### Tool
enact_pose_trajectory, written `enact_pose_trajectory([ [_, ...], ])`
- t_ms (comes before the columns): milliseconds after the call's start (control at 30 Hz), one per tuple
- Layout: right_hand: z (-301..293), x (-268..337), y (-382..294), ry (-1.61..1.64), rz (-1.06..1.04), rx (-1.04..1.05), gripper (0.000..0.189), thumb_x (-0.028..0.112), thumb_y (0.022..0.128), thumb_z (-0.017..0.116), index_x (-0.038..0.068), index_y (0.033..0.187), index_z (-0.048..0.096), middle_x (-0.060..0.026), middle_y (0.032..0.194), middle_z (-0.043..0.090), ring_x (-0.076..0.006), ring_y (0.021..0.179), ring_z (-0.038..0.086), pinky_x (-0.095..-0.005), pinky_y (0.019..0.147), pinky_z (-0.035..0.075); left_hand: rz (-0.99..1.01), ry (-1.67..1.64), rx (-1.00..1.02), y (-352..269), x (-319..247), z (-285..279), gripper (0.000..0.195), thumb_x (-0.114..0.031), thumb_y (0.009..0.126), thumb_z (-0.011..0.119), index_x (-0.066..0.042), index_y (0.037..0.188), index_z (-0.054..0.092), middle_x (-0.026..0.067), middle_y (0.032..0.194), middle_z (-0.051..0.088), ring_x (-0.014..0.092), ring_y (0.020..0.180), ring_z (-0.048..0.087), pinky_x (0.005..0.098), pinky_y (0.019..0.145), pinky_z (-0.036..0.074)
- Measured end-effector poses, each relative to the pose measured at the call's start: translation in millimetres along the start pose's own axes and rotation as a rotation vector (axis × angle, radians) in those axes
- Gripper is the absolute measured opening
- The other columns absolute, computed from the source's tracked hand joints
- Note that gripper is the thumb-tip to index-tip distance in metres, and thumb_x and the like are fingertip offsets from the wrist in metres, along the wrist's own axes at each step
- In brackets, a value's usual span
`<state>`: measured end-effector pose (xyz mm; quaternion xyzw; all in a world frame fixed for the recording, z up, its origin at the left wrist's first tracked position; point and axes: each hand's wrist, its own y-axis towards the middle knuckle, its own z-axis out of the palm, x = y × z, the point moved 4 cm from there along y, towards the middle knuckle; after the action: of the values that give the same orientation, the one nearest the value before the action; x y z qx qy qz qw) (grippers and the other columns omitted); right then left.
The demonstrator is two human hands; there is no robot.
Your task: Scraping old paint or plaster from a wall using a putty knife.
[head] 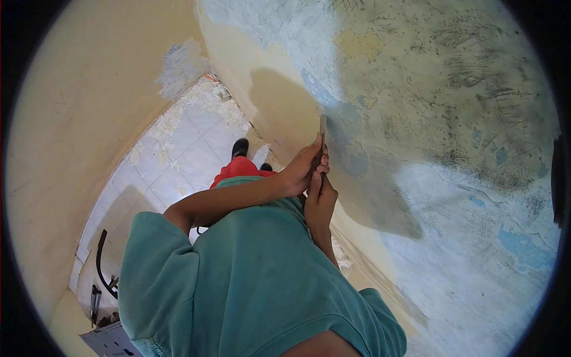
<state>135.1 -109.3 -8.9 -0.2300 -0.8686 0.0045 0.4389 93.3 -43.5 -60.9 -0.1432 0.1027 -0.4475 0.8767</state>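
Observation:
A narrow scraper (323, 125) with a flat metal blade points up the picture, its tip at or very near the wall where yellowish paint borders a bare blue-grey patch. My left hand (305, 165) is closed around it just below the blade, thumb along the side. Below, my right hand (322, 196) grips the handle end, thumb upward, close against the left fingers. Most of the handle is hidden by the fingers. The wall (401, 111) on the right shows scraped, stained plaster with blue and yellow remnants.
Paint flakes (151, 149) lie on the tiled floor (192, 143), thickest towards the corner. A yellowish wall (98, 89) stands at left. Lower left are a curved black strip (101, 263), a tool resembling pliers (94, 303) and a grey metal panel (109, 341). A dark object (557, 183) edges the right.

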Motion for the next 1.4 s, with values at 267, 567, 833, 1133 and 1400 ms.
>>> enact_pose_trajectory([
  [267,9,11,4,-0.018,-0.050,-0.077,0.035,0.023,0.097,0.040,-0.007,0.098,0.057,-0.0234,0.064,0.057,-0.0366,0.055,0.057,-0.0404,0.051,0.043,0.017,-0.022,-0.005,2,-13,-3,0.039,-0.049,0.090,0.050,-0.011,0.081,0.050,-0.0018,0.066,0.048,0.008,0.056,0.042,0.0219,0.058,0.040],
  [567,31,6,20,-0.019,-0.174,-0.145,0.037,0.024,0.098,0.040,-0.009,0.097,0.057,-0.0143,0.064,0.057,-0.0175,0.056,0.050,-0.0328,0.054,0.040,0.042,-0.010,-0.011,6,-40,-8,0.041,-0.052,0.090,0.048,-0.012,0.083,0.048,-0.0015,0.069,0.046,0.008,0.055,0.041,0.0209,0.059,0.040],
  [833,53,46,59,0.091,-0.209,-0.115,0.037,0.025,0.098,0.042,-0.008,0.096,0.058,-0.0196,0.066,0.059,-0.0204,0.054,0.048,-0.0336,0.054,0.041,0.195,-0.042,0.025,23,-92,-11,0.037,-0.049,0.090,0.051,-0.013,0.083,0.050,-0.0033,0.065,0.047,0.007,0.054,0.041,0.0209,0.057,0.040],
  [1133,47,1,27,0.088,-0.161,-0.123,0.031,0.021,0.096,0.043,-0.006,0.102,0.057,-0.0228,0.068,0.058,-0.0316,0.057,0.058,-0.0375,0.056,0.044,0.050,0.059,-0.049,2,-55,-12,0.038,-0.048,0.091,0.050,-0.011,0.083,0.049,-0.0008,0.069,0.047,0.008,0.057,0.041,0.0211,0.056,0.039],
  [1400,39,12,20,0.104,-0.050,-0.134,0.035,0.024,0.098,0.041,-0.007,0.093,0.056,-0.0071,0.066,0.055,-0.0116,0.058,0.046,-0.0287,0.052,0.039,0.035,0.052,-0.046,4,-44,-12,0.039,-0.049,0.091,0.050,-0.011,0.083,0.049,-0.0013,0.067,0.048,0.009,0.056,0.043,0.0224,0.056,0.040],
])
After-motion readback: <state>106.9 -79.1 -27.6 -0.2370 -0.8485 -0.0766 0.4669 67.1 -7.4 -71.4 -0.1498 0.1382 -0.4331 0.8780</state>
